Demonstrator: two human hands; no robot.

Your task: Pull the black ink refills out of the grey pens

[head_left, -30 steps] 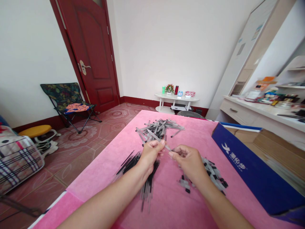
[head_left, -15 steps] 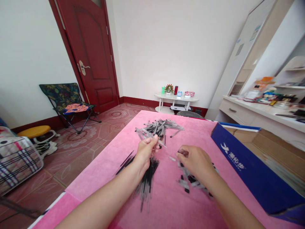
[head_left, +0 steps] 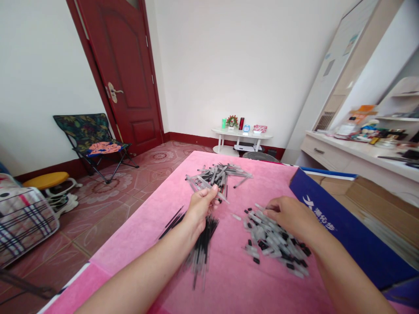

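My left hand [head_left: 204, 205] is closed around a clear pen [head_left: 222, 197], its pointed end directed to the right. Just beyond it lies a heap of clear pens [head_left: 216, 173] with black ends. Under and beside my left wrist, thin black refills [head_left: 204, 244] are spread on the pink cloth. My right hand [head_left: 286, 213] is at the far side of a pile of clear and black pen caps [head_left: 273, 240]. Its fingers are pinched on a pen cap [head_left: 260, 207] at the pile's edge; the fingertips are partly hidden. One loose cap [head_left: 236, 216] lies between the hands.
A pink cloth [head_left: 242, 283] covers the table. To the right stands an open blue cardboard box [head_left: 330, 222]. Past the table are a low white stand [head_left: 242, 134], a folding chair [head_left: 94, 135] and a red door [head_left: 124, 65]. A cluttered white counter [head_left: 356, 148] runs along the right.
My right hand has moved right, away from the pen's tip and over to the cap pile, uncovering more of the caps. My left hand stays in place with the pen.
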